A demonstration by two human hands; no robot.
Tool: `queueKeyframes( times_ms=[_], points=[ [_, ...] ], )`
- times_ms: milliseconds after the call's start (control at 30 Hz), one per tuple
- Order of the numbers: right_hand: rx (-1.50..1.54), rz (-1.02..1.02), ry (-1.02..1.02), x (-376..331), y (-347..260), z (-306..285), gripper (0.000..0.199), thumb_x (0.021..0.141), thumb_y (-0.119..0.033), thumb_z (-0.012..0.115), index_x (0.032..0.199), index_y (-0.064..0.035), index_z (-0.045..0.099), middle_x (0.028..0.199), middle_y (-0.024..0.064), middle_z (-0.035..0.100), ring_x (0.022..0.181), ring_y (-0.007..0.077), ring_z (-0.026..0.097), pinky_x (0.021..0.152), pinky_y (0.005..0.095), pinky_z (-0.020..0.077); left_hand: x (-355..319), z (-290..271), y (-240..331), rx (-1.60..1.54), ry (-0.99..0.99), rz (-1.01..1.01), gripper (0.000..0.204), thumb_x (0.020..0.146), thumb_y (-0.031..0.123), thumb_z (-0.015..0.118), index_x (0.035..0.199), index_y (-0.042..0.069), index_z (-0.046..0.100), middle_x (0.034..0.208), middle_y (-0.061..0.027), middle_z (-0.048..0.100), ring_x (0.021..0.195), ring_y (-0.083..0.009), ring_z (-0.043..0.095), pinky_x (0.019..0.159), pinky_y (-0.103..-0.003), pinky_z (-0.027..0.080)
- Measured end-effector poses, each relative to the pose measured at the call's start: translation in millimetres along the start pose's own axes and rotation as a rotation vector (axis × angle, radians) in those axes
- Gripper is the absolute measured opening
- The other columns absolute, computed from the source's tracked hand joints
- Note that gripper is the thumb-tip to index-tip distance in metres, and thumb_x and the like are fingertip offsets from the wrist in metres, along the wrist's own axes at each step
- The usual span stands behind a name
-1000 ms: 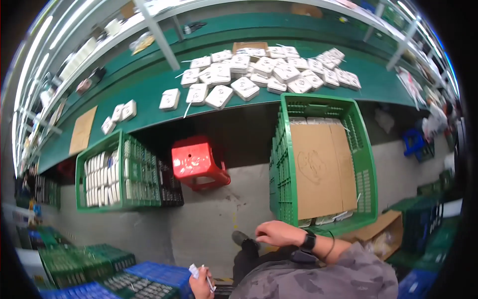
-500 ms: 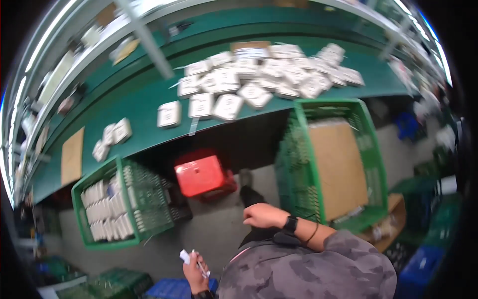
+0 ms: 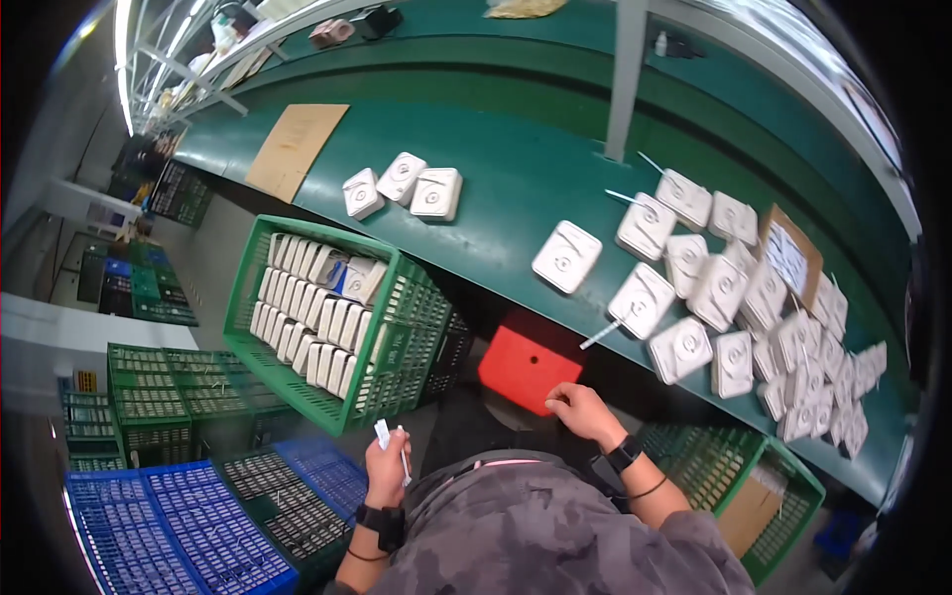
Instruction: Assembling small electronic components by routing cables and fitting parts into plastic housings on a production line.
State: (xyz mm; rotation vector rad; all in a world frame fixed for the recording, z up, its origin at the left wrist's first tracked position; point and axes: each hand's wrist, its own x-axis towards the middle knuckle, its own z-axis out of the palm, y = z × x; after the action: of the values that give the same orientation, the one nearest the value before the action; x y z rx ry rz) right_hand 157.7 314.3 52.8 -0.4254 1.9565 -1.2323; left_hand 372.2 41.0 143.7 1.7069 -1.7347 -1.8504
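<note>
My left hand (image 3: 386, 470) is closed around a small white strip (image 3: 383, 433) with a flat, wider end; a thin white piece sticks out by the fingers. It is low in front of my body, near the green crate (image 3: 256, 297) of white boxes. My right hand (image 3: 587, 412) has its fingers curled in, with nothing visible in them, above the edge of a red stool (image 3: 526, 362). Several white square boxes (image 3: 567, 256) with round printed marks lie on the green workbench (image 3: 496, 238), some with white strips sticking out.
Blue crates (image 3: 188, 535) and green crates (image 3: 149, 382) stand at the lower left. Another green crate (image 3: 793, 476), with cardboard inside, stands at the right under the bench edge. A cardboard sheet (image 3: 296, 149) lies on the bench's left part. A grey post (image 3: 625, 79) rises behind the boxes.
My view has swung left, so the bench and boxes appear farther right and the left crates come into sight. My left hand keeps the white strip; my right hand stays curled.
</note>
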Motion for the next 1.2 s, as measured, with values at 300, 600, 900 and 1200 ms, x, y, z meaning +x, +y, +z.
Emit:
queueKeyframes(
  times_ms=[300,600,900,1200],
  points=[
    [0.184,0.036,0.055,130,-36,67,0.023,0.09,-0.021,0.069,0.1,-0.0006,0.069,0.091,0.0155,0.072,0.085,0.0294,0.07,0.077,0.0378,0.0542,195,-54,32,0.119,0.185,0.079,0.022,0.098,0.021,0.06,0.081,0.007,0.059,0.064,0.0013,0.054,0.051,-0.0086,0.05,0.045,-0.027,0.036],
    [-0.409,0.309,0.103,160,55,84,0.038,0.09,-0.033,0.065,0.106,0.0015,0.069,0.111,0.0226,0.068,0.109,0.0392,0.063,0.097,0.0484,0.0483,220,13,84,0.423,-0.269,0.299,0.021,0.102,0.021,0.059,0.089,0.005,0.06,0.07,0.0025,0.055,0.062,-0.0062,0.048,0.057,-0.025,0.037],
    [-0.352,0.769,0.438,178,201,111,0.051,0.09,-0.042,0.059,0.117,0.0006,0.063,0.122,0.0218,0.066,0.121,0.036,0.056,0.099,0.0487,0.0469,268,-23,83,0.429,-0.26,0.307,0.017,0.1,0.018,0.062,0.092,0.004,0.061,0.071,0.0014,0.057,0.064,-0.0066,0.05,0.059,-0.023,0.038],
    [-0.242,0.85,0.636,198,238,40,0.047,0.092,-0.039,0.059,0.123,-0.0039,0.066,0.125,0.019,0.065,0.12,0.0336,0.059,0.104,0.0466,0.0446,218,-1,81,0.842,-0.108,0.327,0.056,0.101,0.029,0.065,0.135,-0.013,0.052,0.119,-0.0198,0.068,0.108,-0.025,0.061,0.095,-0.036,0.046]
  ],
)
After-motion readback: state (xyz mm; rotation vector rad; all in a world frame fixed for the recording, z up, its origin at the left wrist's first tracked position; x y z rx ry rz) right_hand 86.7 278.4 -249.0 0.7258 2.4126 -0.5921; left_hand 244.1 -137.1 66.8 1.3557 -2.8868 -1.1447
